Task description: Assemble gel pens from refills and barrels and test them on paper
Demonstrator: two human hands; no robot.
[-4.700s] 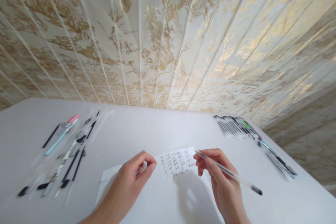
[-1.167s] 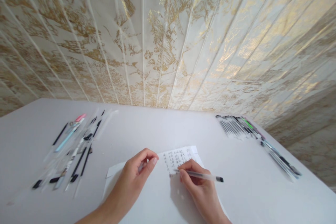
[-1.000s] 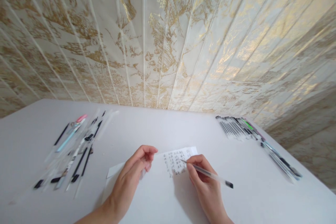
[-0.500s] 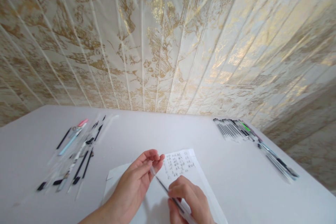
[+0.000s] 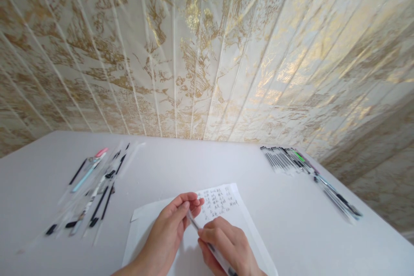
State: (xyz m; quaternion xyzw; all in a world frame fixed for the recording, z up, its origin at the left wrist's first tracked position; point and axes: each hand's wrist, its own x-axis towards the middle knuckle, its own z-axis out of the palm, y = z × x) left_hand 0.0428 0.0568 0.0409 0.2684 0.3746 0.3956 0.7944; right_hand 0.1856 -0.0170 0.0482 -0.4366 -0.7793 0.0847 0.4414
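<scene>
My right hand (image 5: pixel 226 241) is wrapped round a slim clear pen (image 5: pixel 211 248) with a dark part at its lower end. My left hand (image 5: pixel 174 228) pinches the pen's upper-left end between thumb and fingers. Both hands are over white paper (image 5: pixel 249 233), whose upper part carries several columns of dark handwriting (image 5: pixel 220 200). The exact tip of the pen is hidden by my left fingers.
At the left of the white table (image 5: pixel 181 164) lies a loose spread of pens and pen parts (image 5: pixel 97 189), some black, one light blue, one pink. A row of clear pens with dark ends (image 5: pixel 278 159) lies at the right, with more pens (image 5: pixel 339 198) nearer the right edge.
My right hand has moved a little up and left, closer to my left hand. Less of the pen shows between them, and my left hand has shifted slightly down.
</scene>
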